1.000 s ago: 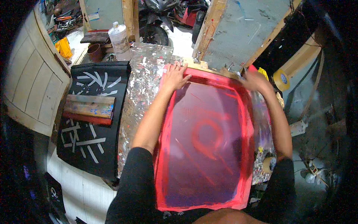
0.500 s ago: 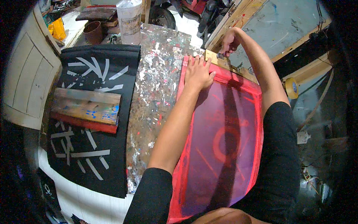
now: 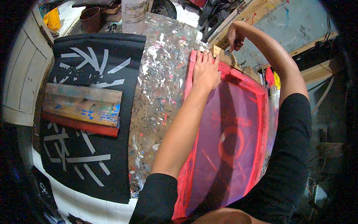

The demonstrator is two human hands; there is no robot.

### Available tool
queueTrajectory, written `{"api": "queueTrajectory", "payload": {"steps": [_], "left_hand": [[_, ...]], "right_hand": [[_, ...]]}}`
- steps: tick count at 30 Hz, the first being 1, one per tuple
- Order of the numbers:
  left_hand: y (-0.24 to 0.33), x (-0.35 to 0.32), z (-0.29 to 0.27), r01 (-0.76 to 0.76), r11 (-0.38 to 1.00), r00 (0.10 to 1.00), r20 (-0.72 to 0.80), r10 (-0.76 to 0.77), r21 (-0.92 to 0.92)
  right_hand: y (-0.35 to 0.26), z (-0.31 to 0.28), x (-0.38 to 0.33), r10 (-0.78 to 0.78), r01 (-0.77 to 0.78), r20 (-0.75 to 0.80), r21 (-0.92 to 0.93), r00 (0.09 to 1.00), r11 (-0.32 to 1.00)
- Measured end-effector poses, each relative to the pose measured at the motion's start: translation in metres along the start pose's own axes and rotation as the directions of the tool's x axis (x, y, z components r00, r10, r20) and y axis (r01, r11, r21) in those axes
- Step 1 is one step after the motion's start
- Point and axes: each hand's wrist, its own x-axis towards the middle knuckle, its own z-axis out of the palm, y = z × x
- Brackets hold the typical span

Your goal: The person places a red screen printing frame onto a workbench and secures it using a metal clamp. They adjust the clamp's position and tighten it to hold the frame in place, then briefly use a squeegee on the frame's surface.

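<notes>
A screen printing frame (image 3: 231, 115) with red-stained edges and purple mesh lies on the paint-spattered table. A red ring shape and some lines show in the mesh. My left hand (image 3: 207, 71) rests on its far left corner, fingers stretched out over the far edge. At that edge, a wooden block (image 3: 225, 58) meets the frame. Above the block, my right hand (image 3: 236, 38) is bent down with curled fingers, at a small grey metal fitting (image 3: 228, 49); the grip itself is partly hidden. My right arm reaches around the frame's right side.
Black fabric (image 3: 130, 63) with pale grey strokes lies on the left, and a paint-stained wooden squeegee (image 3: 84, 104) sits on it. Beyond stand a white plastic container (image 3: 133, 16) and a brown bucket (image 3: 90, 19). A wood-edged panel (image 3: 268, 30) rises at the far right.
The view has shifted, and the frame's right edge now shows a gap beside my right arm. My left hand stays on the corner; my right hand remains at the fitting, slightly turned.
</notes>
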Motion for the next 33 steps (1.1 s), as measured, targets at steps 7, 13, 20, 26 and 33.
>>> {"api": "queueTrajectory", "payload": {"steps": [7,13,20,26,33], "left_hand": [[0.001,-0.001,-0.003,0.008,1.000,1.000,-0.009,-0.008,0.001],[0.000,0.000,-0.005,0.001,1.000,1.000,-0.008,0.000,0.024],[0.000,-0.002,0.001,-0.005,1.000,0.998,-0.061,0.004,-0.009],[0.000,-0.002,0.002,-0.011,0.999,0.998,-0.062,0.013,0.039],[-0.001,0.001,0.003,-0.006,1.000,1.000,0.012,0.006,0.014]], "right_hand": [[0.007,0.009,0.000,-0.180,0.183,-0.059,0.046,0.982,0.982],[0.016,0.016,-0.006,-0.179,0.202,-0.137,0.184,0.974,0.962],[0.012,0.005,0.000,-0.121,0.130,-0.067,0.153,0.990,0.980],[0.007,0.001,0.002,-0.049,0.051,-0.032,0.067,0.998,0.996],[0.012,0.014,-0.003,-0.159,0.175,-0.226,0.050,0.961,0.983]]}}
